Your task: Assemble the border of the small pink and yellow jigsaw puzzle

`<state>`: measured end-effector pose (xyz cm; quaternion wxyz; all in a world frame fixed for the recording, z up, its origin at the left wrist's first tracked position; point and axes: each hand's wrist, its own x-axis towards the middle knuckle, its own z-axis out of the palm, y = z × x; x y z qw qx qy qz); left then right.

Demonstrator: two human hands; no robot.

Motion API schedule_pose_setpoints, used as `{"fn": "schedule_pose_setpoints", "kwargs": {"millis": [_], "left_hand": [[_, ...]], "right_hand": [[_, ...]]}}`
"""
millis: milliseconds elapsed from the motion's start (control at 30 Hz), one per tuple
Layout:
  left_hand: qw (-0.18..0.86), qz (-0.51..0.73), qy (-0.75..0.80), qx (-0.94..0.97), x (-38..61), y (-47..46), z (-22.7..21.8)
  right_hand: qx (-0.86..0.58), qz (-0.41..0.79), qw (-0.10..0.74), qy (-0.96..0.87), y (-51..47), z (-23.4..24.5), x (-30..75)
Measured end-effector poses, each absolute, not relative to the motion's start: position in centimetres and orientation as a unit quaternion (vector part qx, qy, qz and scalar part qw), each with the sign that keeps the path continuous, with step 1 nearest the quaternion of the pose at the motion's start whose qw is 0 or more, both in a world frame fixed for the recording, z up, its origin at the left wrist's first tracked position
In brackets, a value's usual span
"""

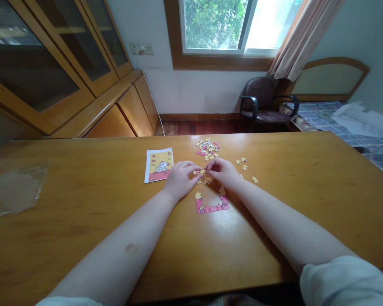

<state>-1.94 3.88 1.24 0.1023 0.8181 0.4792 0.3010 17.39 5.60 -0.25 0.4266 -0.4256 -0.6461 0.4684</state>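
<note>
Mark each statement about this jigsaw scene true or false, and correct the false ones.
1. The left hand and right hand meet at a yellow puzzle piece. True.
2. The reference picture lies right of the right hand. False: it lies left of the left hand.
3. The partly assembled pink border lies nearer the person than the hands. True.
4. The pile of loose pieces sits on the plastic bag. False: it lies on the bare wooden table beyond the hands; the bag is far left.
</note>
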Motion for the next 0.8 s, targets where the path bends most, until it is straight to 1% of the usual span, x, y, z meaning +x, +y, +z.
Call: {"fn": "schedule_pose_setpoints", "kwargs": {"millis": [133, 200, 333, 567, 800], "left_hand": [[0.099, 0.309, 0.494, 0.807, -1.9, 3.9, 1.3], [0.1, 0.307, 0.5, 0.804, -1.9, 3.9, 1.3], [0.107, 0.305, 0.5, 0.803, -1.9, 4.0, 1.2], [0.11, 0.301, 0.499, 0.805, -1.9, 4.0, 1.1], [0.07, 0.242, 0.558, 0.791, -2.2, 4.5, 0.5]], "right_hand": [[-0.412, 0.303, 0.385, -0.768, 5.3, 0.5, 17.8], [-0.395, 0.246, 0.369, -0.805, 5.2, 0.6, 18.0], [-0.394, 0.215, 0.36, -0.818, 5.3, 0.5, 18.1], [-0.369, 0.185, 0.371, -0.832, 5.4, 0.3, 18.1], [-0.395, 0.111, 0.368, -0.834, 6.2, -0.6, 18.4]]}}
